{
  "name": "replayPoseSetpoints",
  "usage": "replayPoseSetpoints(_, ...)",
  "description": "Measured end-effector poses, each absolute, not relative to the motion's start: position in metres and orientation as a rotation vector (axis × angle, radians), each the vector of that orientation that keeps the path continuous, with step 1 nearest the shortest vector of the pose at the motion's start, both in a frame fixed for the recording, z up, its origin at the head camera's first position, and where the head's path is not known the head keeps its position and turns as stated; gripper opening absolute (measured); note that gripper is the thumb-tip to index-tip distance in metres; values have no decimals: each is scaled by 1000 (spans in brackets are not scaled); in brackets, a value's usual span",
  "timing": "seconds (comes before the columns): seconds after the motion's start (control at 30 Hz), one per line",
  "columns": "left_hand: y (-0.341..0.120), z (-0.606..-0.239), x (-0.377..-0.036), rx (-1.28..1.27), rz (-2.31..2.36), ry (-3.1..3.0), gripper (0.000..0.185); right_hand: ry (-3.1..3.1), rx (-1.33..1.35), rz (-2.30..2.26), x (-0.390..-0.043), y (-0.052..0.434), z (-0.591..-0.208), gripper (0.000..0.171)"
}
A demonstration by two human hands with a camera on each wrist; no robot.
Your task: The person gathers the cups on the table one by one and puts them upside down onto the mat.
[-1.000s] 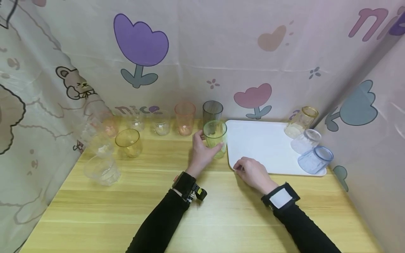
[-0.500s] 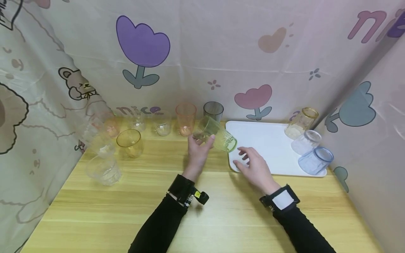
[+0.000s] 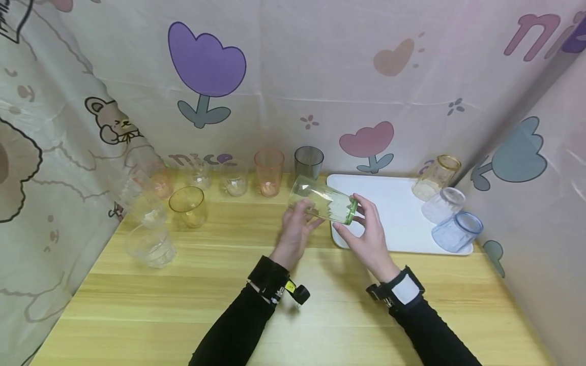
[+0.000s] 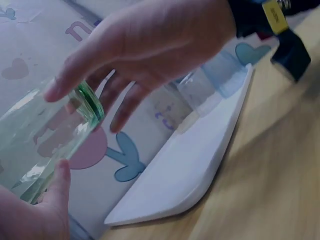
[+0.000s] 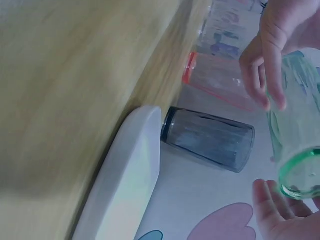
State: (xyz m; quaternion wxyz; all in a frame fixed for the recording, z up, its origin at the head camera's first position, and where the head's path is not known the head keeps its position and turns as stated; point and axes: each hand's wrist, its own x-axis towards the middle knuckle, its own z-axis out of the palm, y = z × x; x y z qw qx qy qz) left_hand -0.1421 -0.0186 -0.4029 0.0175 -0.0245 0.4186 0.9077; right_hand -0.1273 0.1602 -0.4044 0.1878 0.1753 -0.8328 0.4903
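Two hands hold a green glass on its side, in the air above a wooden table.

Along the table's [image 3: 293,315] left edge stand several clear and amber glasses [image 3: 186,206]; at the back edge an orange glass [image 3: 268,171] and a grey glass [image 3: 308,162] stand upright. In front of them the left hand [image 3: 296,231] curls its fingers round the base end of the green glass [image 3: 324,200], which lies nearly level, long axis left to right, rim pointing right. The right hand [image 3: 368,236] pinches that rim end between thumb and fingers, over the near left corner of a white tray [image 3: 389,203]. The tray's middle is bare; three glasses [image 3: 446,206] lie along its right edge, well apart. The table's near half is open.
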Motion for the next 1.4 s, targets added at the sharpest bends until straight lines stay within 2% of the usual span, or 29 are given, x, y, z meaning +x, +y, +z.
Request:
replayPoseSetpoints(0.3,-14,-411,-140,-92,2777,1162,16,-2276,518,1509,-128,160,-402,68)
replayPoseSetpoints(0.5,-15,-412,-140,-7,2726,1246,11,-2211,526,1576,-131,166,-396,65)
replayPoseSetpoints(0.7,-8,-416,-143,117,2495,1698,35,-2053,507,1639,-139,178,-379,65)
replayPoseSetpoints(0.8,-3,-420,-144,256,2253,2059,38,-2009,482,1613,-143,186,-367,64)
replayPoseSetpoints(1.07,7,-420,-140,767,1213,2821,24,-2123,322,1330,-156,214,-339,68)
replayPoseSetpoints(1.23,15,-416,-143,988,638,2941,19,-2310,229,1075,-171,234,-324,65)
replayPoseSetpoints(1.4,22,-422,-146,1089,401,2926,20,-2550,184,872,-192,254,-307,70)
